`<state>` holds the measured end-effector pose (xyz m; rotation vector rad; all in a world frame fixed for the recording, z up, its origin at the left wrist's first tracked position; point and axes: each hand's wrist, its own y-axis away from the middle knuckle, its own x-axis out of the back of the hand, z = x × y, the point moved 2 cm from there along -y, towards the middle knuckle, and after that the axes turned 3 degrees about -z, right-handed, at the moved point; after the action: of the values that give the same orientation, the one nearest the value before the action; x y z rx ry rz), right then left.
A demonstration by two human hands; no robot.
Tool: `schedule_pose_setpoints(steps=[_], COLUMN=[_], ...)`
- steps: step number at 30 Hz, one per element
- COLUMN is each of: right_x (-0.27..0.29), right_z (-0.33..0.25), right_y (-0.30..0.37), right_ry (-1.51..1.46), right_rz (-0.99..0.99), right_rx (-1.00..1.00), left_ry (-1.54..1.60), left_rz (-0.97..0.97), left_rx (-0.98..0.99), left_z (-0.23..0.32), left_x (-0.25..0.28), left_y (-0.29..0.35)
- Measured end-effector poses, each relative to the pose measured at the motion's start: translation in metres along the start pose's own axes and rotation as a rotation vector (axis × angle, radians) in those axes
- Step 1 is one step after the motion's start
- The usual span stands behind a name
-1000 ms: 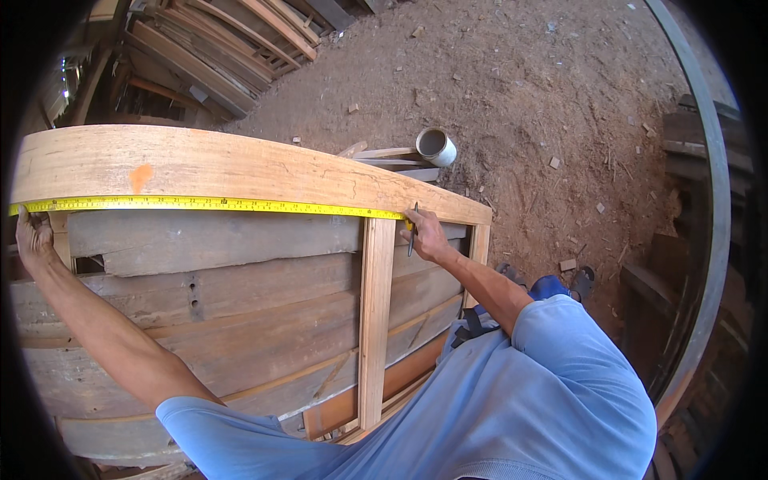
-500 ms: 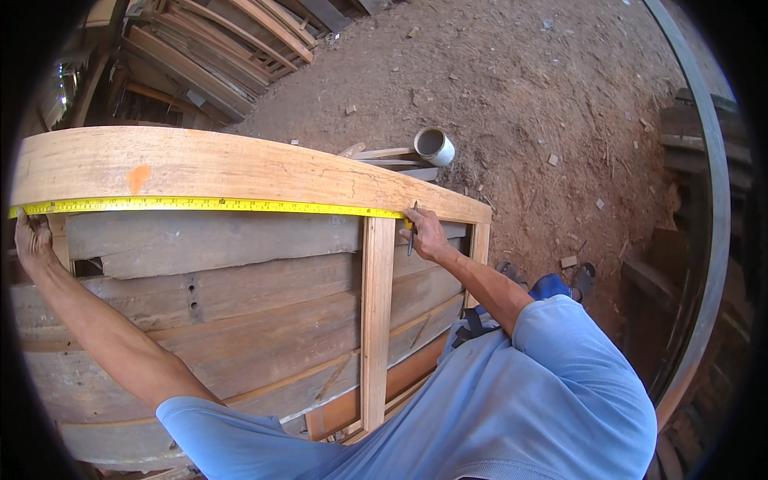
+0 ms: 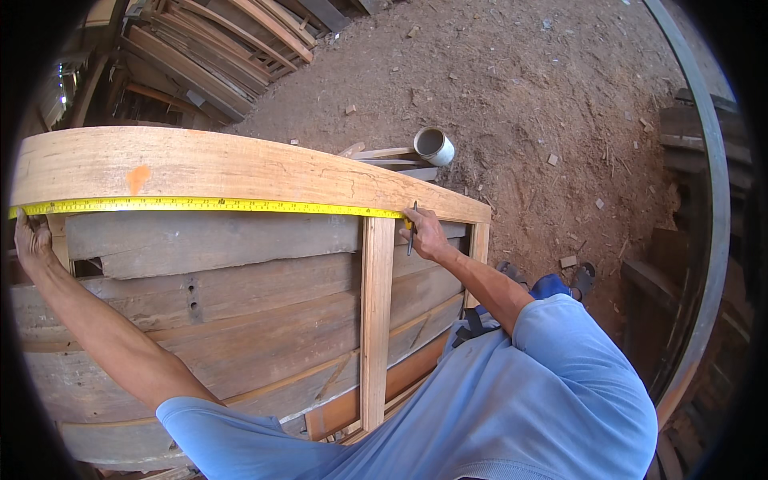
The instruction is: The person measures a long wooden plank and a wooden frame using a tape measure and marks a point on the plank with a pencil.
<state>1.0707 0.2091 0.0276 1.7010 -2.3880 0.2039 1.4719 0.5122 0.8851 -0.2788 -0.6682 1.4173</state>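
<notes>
A yellow tape measure (image 3: 264, 206) is stretched along the near edge of a pale wooden beam (image 3: 240, 160). At the far left end, my left hand (image 3: 35, 244) pinches the tape against the beam with its fingers. Near the beam's right end, my right hand (image 3: 430, 236) is closed around the other end of the tape, its case mostly hidden by the fingers. The same hand also holds a thin dark marking stick (image 3: 413, 230), perhaps a pencil, pointing toward me. A pale crosspiece (image 3: 376, 320) meets the beam just left of my right hand.
Weathered planks (image 3: 232, 296) lie beneath the frame. Past the beam, a white can (image 3: 434, 147) stands beside wood offcuts (image 3: 392, 154) on the dirt ground (image 3: 520, 88). Stacked boards (image 3: 192, 68) fill the back left. A long metal bar (image 3: 714, 176) curves down the right side.
</notes>
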Motion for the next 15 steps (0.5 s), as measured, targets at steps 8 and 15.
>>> schedule_pose_setpoints(steps=[8, 15], right_x=[0.0045, 0.0054], right_z=[-0.0047, -0.0062], right_y=[0.0009, 0.0013], right_ry=[0.002, -0.003], right_rz=[-0.003, -0.020], right_rx=[-0.023, -0.047], left_ry=[-0.006, -0.010], left_rz=[0.002, 0.014], left_rx=[0.001, 0.006], left_z=[0.0034, 0.0030], left_x=[-0.0038, -0.0028], left_y=[-0.0026, -0.0026])
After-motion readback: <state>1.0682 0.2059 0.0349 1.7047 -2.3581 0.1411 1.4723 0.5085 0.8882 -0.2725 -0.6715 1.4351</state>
